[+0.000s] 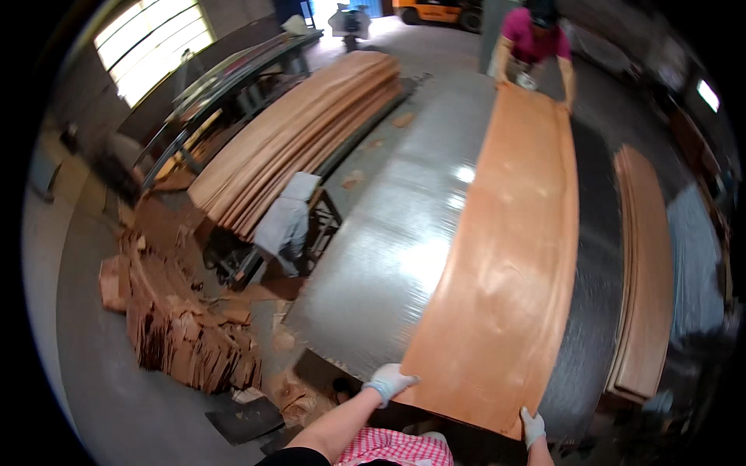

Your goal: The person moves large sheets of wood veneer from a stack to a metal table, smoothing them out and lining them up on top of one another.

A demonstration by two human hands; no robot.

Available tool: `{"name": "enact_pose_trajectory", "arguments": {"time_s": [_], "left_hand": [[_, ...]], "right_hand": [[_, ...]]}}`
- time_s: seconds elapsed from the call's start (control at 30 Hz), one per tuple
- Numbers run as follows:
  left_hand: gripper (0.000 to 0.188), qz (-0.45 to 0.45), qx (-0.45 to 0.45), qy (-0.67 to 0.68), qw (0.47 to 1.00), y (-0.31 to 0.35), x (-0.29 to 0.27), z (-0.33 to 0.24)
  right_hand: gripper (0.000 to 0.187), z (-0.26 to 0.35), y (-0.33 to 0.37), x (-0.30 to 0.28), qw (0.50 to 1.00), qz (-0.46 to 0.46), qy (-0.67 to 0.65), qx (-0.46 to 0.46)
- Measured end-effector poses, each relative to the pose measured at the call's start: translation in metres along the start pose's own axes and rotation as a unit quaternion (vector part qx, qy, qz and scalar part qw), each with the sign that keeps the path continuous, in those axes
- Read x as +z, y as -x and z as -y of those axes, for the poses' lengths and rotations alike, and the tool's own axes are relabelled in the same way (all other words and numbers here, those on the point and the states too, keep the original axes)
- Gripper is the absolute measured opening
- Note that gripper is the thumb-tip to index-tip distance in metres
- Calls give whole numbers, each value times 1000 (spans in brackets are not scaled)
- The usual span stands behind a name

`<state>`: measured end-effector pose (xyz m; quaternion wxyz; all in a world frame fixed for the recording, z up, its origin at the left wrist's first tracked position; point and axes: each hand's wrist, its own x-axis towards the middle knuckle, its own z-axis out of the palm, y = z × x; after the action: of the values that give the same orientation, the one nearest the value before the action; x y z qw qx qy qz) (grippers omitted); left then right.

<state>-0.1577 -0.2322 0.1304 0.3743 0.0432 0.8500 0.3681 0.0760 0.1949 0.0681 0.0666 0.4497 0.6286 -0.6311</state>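
A long, thin orange-brown wood veneer sheet (513, 233) stretches away from me over a dark, shiny table surface (381, 248). Its surface is slightly wavy. My left hand (391, 383), in a pale glove, is closed on the near left corner. At the near right corner my right hand (533, 427), also gloved, grips the edge with its thumb on top. The fingers under the sheet are hidden. Across the table a person in a magenta shirt (527, 37) holds the far end of the sheet with both hands.
Left of the table, a tall veneer stack (311, 124) rests on a stand with a grey cloth (289, 213) over its near end. Broken veneer scraps (183, 326) are heaped at lower left. Another veneer stack (645, 272) lies to the right. An orange vehicle (439, 12) stands far back.
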Motion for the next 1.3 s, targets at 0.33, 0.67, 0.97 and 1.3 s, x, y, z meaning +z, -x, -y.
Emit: {"name": "enact_pose_trajectory", "arguments": {"time_s": [0.33, 0.67, 0.97, 1.3], "left_hand": [[43, 2, 58, 86, 995, 47, -168, 19], [46, -86, 30, -47, 995, 43, -473, 140], [49, -117, 3, -55, 992, -17, -721, 250], [63, -185, -3, -178, 966, -44, -1057, 342]], "right_hand": [[47, 159, 180, 255, 986, -111, 107, -63], [37, 150, 143, 589, 993, -16, -103, -53], [34, 248, 123, 873, 990, 38, -123, -67], [40, 379, 146, 1173, 972, 172, -157, -8]]}}
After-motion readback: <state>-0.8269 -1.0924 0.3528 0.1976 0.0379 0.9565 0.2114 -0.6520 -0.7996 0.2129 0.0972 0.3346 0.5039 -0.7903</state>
